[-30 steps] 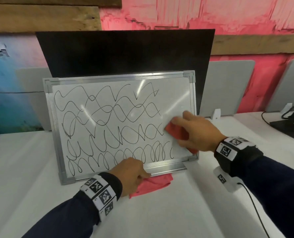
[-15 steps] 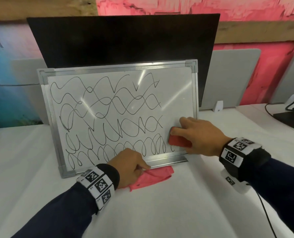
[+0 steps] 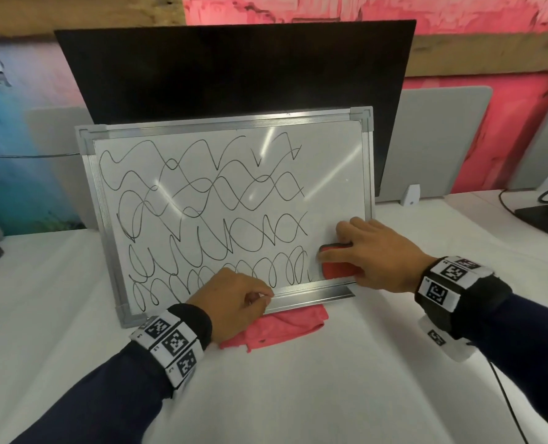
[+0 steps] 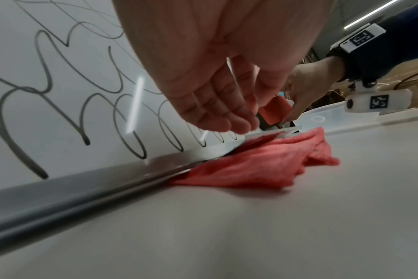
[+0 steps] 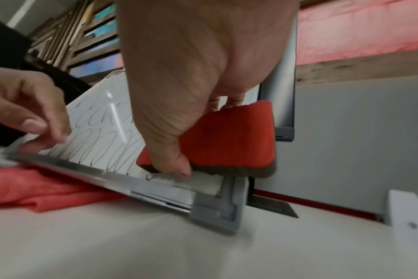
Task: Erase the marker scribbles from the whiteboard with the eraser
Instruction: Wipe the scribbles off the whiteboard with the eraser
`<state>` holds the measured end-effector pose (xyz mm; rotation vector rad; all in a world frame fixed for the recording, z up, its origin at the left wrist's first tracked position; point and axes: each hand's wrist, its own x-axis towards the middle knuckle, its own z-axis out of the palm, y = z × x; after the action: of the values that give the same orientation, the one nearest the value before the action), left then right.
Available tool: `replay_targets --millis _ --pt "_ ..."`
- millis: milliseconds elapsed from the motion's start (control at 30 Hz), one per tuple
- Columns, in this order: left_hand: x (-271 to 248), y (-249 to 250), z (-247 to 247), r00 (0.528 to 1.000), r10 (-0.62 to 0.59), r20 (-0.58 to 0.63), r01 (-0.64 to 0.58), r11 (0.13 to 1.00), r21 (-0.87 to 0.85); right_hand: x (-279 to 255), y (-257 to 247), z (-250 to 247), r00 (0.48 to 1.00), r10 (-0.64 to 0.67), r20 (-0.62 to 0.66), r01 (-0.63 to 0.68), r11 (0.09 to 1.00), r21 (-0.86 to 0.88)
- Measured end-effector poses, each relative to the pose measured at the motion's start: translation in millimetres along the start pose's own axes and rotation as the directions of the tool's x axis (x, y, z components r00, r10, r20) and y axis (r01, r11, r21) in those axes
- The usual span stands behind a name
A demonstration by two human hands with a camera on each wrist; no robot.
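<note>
Board slipping: the whiteboard point(image 3: 330, 200) leans back against a dark panel point(image 3: 234, 68) near the back edge of the table point(image 3: 298, 395), its bottom rail sitting on a red cloth point(image 3: 282, 328). A hard sideways wipe could, I judge, skate the rail over the cloth or tip the board off the panel.
Missed marks: the scribbles point(image 3: 202, 213) cover nearly all of the board; only a strip along its right edge is free of ink. A light or tilted stroke would probably leave streaks, and a small mark shows just beside the thumb tip in the right wrist view.
Eraser catching: the eraser point(image 3: 336, 265) sits at the board's lower right corner, close to the frame, with its dark pad toward the board; running it down into the rail could jolt the board.
Eraser grip: the right hand point(image 3: 381, 254) is curled around the eraser, thumb on its lower edge and fingers over the top, palm toward the board. Whether the pad lies fully flat I cannot tell.
Steadying hand: the left hand point(image 3: 234, 299) is at the middle of the bottom rail, fingers bent, with thumb and fingertips pinching the rail's lip. If that pinch loosens mid-stroke, the board is free to shift.
Wrists: both forearms reach in from the table's front edge, the left low over the cloth, the right raised to the board.
</note>
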<state>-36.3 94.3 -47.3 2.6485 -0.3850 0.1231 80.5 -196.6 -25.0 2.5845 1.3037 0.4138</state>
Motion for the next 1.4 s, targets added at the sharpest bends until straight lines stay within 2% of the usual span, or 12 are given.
replay_targets --millis 133,233,300,500,600,667,767,867,933,1100,1266,1400 --pt "-3 3 -9 0.960 0.018 -0.278 -0.036 0.997 -0.062 13 -20 2 0.999 -0.005 -0.043 0.008 0.997 0.076" --pt "-8 0 -23 0.836 0.031 -0.548 -0.072 0.996 -0.053 19 -30 5 0.997 -0.066 -0.046 0.070 0.993 0.093" --pt "-12 -8 -34 0.740 -0.013 -0.673 -0.024 0.999 -0.047 15 -25 4 0.996 -0.082 -0.031 0.085 0.992 0.095" --pt "-23 -36 -55 0.495 -0.315 -0.810 0.256 0.944 -0.210 -2 2 0 1.000 -0.004 0.003 0.004 0.997 0.083" --pt "-26 -51 -60 0.379 -0.350 -0.857 0.357 0.909 -0.214 7 -13 -1 1.000 0.011 0.000 -0.011 0.992 0.127" --pt "-26 -62 -62 0.334 -0.396 -0.855 0.417 0.876 -0.243 17 -29 1 1.000 -0.015 0.004 0.015 0.989 0.144" --pt "-23 -71 -69 0.303 -0.576 -0.759 0.436 0.792 -0.427 22 -37 4 0.999 -0.039 0.022 0.036 0.987 0.154" --pt "-23 -80 -74 0.321 -0.738 -0.594 0.390 0.674 -0.627 12 -28 4 0.999 -0.009 0.037 0.002 0.984 0.178" --pt "-21 -88 -75 0.339 -0.787 -0.516 0.391 0.616 -0.684 6 -22 5 0.999 0.029 0.023 -0.033 0.981 0.192" --pt "-16 -96 -72 0.264 -0.809 -0.525 0.375 0.588 -0.717 10 -32 6 0.999 0.030 -0.033 -0.023 0.983 0.180" --pt "-14 -87 -71 0.233 -0.801 -0.551 0.369 0.597 -0.712 23 -42 5 0.994 -0.095 -0.049 0.100 0.987 0.126" --pt "-12 -91 -70 0.232 -0.791 -0.566 0.366 0.610 -0.703 11 -15 8 0.996 -0.076 -0.036 0.081 0.988 0.135"
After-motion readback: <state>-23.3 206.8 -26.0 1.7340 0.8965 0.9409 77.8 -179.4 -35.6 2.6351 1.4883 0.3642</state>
